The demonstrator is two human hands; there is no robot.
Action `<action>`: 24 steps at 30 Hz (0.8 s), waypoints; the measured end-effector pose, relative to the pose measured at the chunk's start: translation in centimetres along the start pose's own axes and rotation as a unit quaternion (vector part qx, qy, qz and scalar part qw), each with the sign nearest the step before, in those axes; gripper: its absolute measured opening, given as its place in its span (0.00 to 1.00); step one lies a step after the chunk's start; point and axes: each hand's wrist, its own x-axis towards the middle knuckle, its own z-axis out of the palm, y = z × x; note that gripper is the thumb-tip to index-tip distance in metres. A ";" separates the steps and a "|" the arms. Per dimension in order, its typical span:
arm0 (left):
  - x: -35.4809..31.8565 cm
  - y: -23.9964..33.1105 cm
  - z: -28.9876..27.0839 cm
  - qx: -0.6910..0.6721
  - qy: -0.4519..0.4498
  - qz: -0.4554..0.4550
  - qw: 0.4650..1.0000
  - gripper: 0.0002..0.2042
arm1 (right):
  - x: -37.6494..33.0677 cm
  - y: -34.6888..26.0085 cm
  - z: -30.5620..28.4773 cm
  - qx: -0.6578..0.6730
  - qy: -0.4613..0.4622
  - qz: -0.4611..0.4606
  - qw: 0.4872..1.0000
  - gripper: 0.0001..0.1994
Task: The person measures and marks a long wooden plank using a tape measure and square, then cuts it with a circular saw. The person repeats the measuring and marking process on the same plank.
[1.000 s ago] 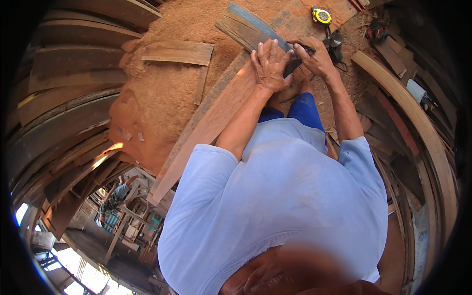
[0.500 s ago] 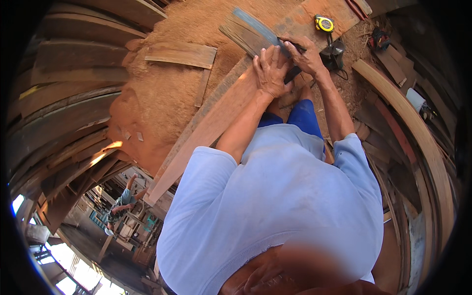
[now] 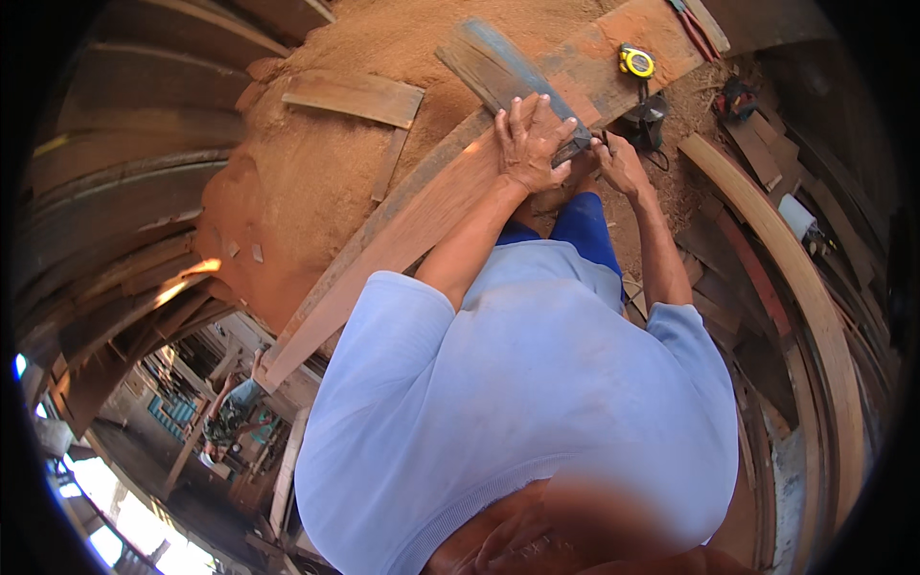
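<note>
A grey, weathered flat board (image 3: 498,67), edges worn and face streaked, is laid across a long reddish plank (image 3: 412,220) over sawdust-covered ground. The left hand (image 3: 532,139) is pressed flat on the board's near end, fingers (image 3: 522,110) spread. The right hand (image 3: 618,163) is set just beside it, fingers curled around something small and dark; what is pinched cannot be told. A yellow tape measure (image 3: 635,61) is seen nearby.

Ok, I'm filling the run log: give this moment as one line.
left hand: flat on grey board | right hand: at board's near end, grip unclear | long plank beneath | tape measure beyond
</note>
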 end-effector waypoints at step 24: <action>0.5 0.9 0.2 0.050 -0.016 -0.128 0.990 0.46 | 13.9 3.1 -18.3 -0.266 0.260 0.056 0.927 0.22</action>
